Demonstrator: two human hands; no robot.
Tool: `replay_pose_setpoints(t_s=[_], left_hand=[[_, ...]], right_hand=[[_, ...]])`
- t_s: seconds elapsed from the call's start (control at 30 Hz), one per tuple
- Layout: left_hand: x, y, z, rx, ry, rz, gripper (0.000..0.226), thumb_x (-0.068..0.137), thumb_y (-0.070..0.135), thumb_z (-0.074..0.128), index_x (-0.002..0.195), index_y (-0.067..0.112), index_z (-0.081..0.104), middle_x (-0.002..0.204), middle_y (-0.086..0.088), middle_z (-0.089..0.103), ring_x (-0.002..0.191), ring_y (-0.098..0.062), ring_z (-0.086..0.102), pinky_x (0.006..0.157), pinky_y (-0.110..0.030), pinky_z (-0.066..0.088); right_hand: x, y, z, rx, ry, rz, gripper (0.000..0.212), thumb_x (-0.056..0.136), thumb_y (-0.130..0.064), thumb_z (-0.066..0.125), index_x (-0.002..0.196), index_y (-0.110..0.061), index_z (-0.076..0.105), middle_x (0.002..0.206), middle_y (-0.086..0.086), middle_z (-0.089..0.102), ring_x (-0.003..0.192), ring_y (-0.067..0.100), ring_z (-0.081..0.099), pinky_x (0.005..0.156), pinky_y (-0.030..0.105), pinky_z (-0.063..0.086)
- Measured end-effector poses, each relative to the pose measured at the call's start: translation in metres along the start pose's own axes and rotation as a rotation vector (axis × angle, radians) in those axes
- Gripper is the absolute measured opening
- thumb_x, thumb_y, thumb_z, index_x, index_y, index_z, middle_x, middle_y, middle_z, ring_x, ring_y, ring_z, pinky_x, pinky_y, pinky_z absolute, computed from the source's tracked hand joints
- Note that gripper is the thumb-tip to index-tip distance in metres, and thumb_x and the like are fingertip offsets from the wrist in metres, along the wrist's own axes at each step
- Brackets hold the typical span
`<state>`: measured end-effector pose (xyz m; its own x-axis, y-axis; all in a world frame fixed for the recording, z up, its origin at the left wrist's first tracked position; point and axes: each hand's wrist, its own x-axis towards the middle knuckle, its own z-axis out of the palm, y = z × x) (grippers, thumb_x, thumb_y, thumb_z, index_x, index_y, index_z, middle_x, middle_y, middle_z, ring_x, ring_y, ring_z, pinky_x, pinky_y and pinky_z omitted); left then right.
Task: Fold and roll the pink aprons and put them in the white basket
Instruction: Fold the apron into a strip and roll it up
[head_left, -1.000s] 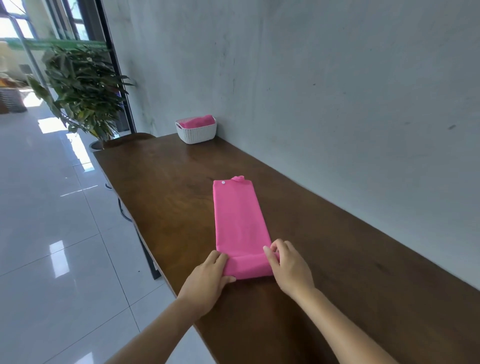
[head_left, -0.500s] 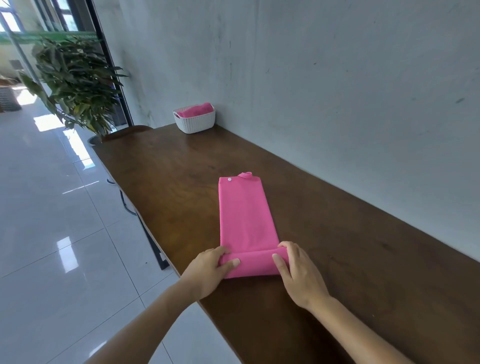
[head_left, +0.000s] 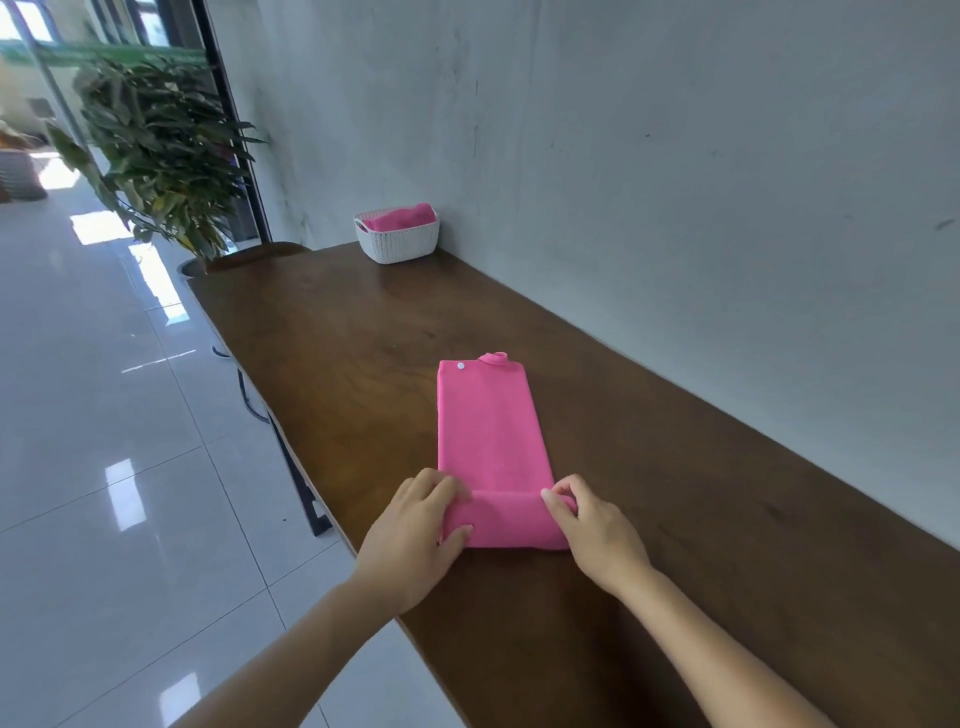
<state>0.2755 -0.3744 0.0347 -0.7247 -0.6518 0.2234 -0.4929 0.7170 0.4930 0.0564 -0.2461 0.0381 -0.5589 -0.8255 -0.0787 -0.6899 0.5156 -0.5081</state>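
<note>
I read this as the rolling step, only just begun. The pink apron (head_left: 488, 426) lies folded into a long narrow strip on the dark wooden table (head_left: 701, 493). Its near end is turned up into a short roll (head_left: 511, 522) that sits between the two hands. The left hand (head_left: 415, 530) grips the roll's left end, fingers curled over the top and thumb against the near side. The right hand (head_left: 592, 525) pinches the right end, its fingertips bent down onto the cloth. Ahead of both hands the flat strip runs away from me, ending at a white snap (head_left: 460, 366) and a small fabric loop (head_left: 493, 358). Well beyond that, far forward and a little left of the left hand, the white basket (head_left: 397, 247) stands against the grey wall (head_left: 675, 182). One pink bundle (head_left: 397, 217) shows above its rim. As I judge it, the next move is to push the roll forward with both hands at an even pace, so it winds tight and does not cone to one side, until it reaches the snap end. Only then does it want lifting out to the basket.
</note>
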Motion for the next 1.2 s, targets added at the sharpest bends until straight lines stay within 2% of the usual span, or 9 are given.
replay_pose_setpoints(t_s=[0.17, 0.27, 0.37, 0.67, 0.8, 0.93, 1.07, 1.13, 1.2], left_hand=[[-0.007, -0.01, 0.011, 0.11, 0.0, 0.073, 0.057, 0.096, 0.05, 0.06, 0.147, 0.034, 0.039, 0.147, 0.015, 0.041, 0.127, -0.01, 0.045, 0.101, -0.026, 0.05], [-0.002, -0.019, 0.016, 0.179, 0.005, 0.116, 0.063, 0.091, 0.049, 0.068, 0.146, 0.03, 0.045, 0.143, 0.01, 0.048, 0.121, -0.016, 0.053, 0.096, -0.033, 0.055], [0.003, -0.022, 0.013, 0.152, -0.017, 0.122, 0.058, 0.097, 0.051, 0.059, 0.148, 0.029, 0.045, 0.143, 0.009, 0.049, 0.123, -0.015, 0.053, 0.099, -0.032, 0.052], [-0.003, -0.026, -0.003, -0.122, -0.221, -0.09, 0.054, 0.097, 0.059, 0.05, 0.146, 0.037, 0.043, 0.134, 0.019, 0.049, 0.115, -0.007, 0.054, 0.096, -0.024, 0.051], [-0.014, -0.03, -0.003, -0.48, -0.206, -0.259, 0.04, 0.092, 0.062, 0.055, 0.127, 0.042, 0.06, 0.119, 0.017, 0.063, 0.098, -0.014, 0.064, 0.072, -0.027, 0.056], [-0.018, -0.024, -0.002, -0.571, -0.2, -0.347, 0.044, 0.088, 0.067, 0.055, 0.113, 0.033, 0.068, 0.103, 0.01, 0.069, 0.096, -0.014, 0.066, 0.08, -0.031, 0.06], [-0.015, -0.015, -0.005, -0.604, -0.16, -0.447, 0.051, 0.083, 0.07, 0.053, 0.097, 0.025, 0.072, 0.084, 0.002, 0.071, 0.066, -0.012, 0.062, 0.064, -0.029, 0.051], [-0.013, -0.013, -0.005, -0.629, -0.115, -0.482, 0.05, 0.082, 0.07, 0.055, 0.094, 0.026, 0.073, 0.079, -0.001, 0.072, 0.057, -0.013, 0.058, 0.065, -0.033, 0.054], [-0.012, -0.011, -0.001, -0.591, -0.047, -0.483, 0.041, 0.086, 0.067, 0.056, 0.098, 0.032, 0.074, 0.087, 0.004, 0.073, 0.065, -0.013, 0.063, 0.071, -0.038, 0.058]], right_hand=[[0.019, -0.007, -0.008, 0.023, -0.063, 0.098, 0.05, 0.095, -0.073, 0.034, 0.111, -0.029, 0.05, 0.104, -0.007, 0.063, 0.084, 0.007, 0.059, 0.06, 0.026, 0.045], [0.014, -0.011, -0.005, -0.127, 0.062, 0.069, 0.052, 0.097, -0.069, 0.027, 0.124, -0.027, 0.042, 0.103, -0.006, 0.063, 0.079, 0.01, 0.06, 0.052, 0.023, 0.041], [0.001, -0.014, -0.001, -0.213, 0.17, -0.059, 0.047, 0.101, -0.062, 0.019, 0.128, -0.029, 0.039, 0.111, -0.008, 0.064, 0.078, 0.006, 0.059, 0.051, 0.018, 0.038], [-0.025, 0.0, 0.011, -0.068, 0.103, -0.149, 0.069, 0.093, -0.073, 0.018, 0.148, -0.034, 0.035, 0.147, -0.012, 0.047, 0.124, 0.008, 0.055, 0.087, 0.02, 0.049], [-0.035, -0.001, 0.014, 0.038, 0.089, -0.12, 0.069, 0.091, -0.075, 0.021, 0.137, -0.031, 0.047, 0.131, -0.014, 0.058, 0.109, 0.003, 0.058, 0.076, 0.012, 0.045], [-0.034, -0.007, 0.014, 0.112, 0.086, -0.044, 0.069, 0.085, -0.08, 0.02, 0.114, -0.029, 0.058, 0.102, -0.015, 0.063, 0.086, -0.001, 0.058, 0.061, 0.011, 0.043], [-0.02, -0.013, 0.008, 0.129, 0.032, 0.098, 0.067, 0.088, -0.08, 0.028, 0.093, -0.021, 0.059, 0.083, -0.006, 0.065, 0.074, 0.006, 0.062, 0.055, 0.021, 0.042], [-0.01, -0.015, 0.006, 0.093, -0.023, 0.132, 0.071, 0.089, -0.081, 0.027, 0.097, -0.019, 0.061, 0.085, -0.005, 0.064, 0.076, 0.008, 0.062, 0.055, 0.022, 0.041], [-0.002, -0.016, 0.004, 0.062, -0.073, 0.154, 0.075, 0.089, -0.082, 0.026, 0.107, -0.018, 0.061, 0.094, -0.005, 0.065, 0.08, 0.009, 0.061, 0.055, 0.023, 0.039]])
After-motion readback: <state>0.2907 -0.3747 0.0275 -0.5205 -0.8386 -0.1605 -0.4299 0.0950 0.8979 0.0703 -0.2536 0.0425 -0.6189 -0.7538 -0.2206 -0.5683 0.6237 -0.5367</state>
